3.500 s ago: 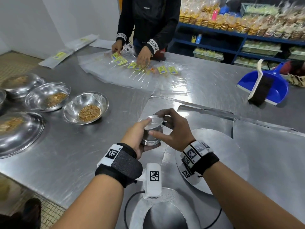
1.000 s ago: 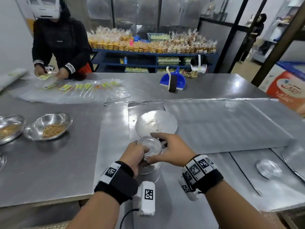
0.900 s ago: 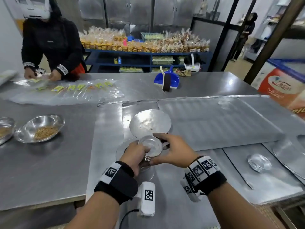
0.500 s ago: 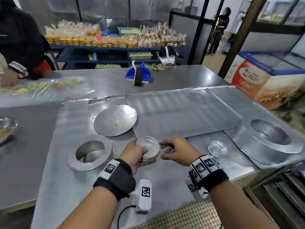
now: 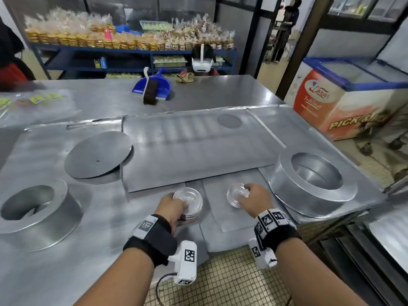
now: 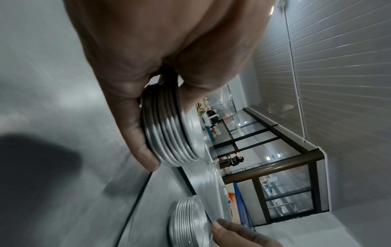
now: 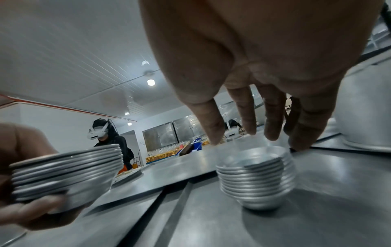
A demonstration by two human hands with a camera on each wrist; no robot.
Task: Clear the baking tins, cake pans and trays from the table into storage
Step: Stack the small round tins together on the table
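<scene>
My left hand (image 5: 175,206) grips a stack of small round metal tins (image 5: 188,202), held just above the steel table near its front edge. The left wrist view shows the thumb and fingers curled round the tin stack (image 6: 169,132). A second stack of small tins (image 5: 236,195) stands on a flat tray to the right. My right hand (image 5: 248,193) hovers over that second stack (image 7: 256,177) with its fingers (image 7: 273,120) straight and pointing down around the rim; whether they touch it is unclear. The left-held stack (image 7: 65,172) shows at the left of the right wrist view.
A large ring cake pan (image 5: 313,182) sits right of my right hand, another ring pan (image 5: 35,215) at the far left. A round flat disc (image 5: 98,154) and flat trays (image 5: 194,149) lie behind. A blue dustpan with brush (image 5: 152,87) is farther back. The table's front edge is close below my wrists.
My right hand has left the stack held by my left hand and moved right over the second stack of tins. The left hand still holds its stack.
</scene>
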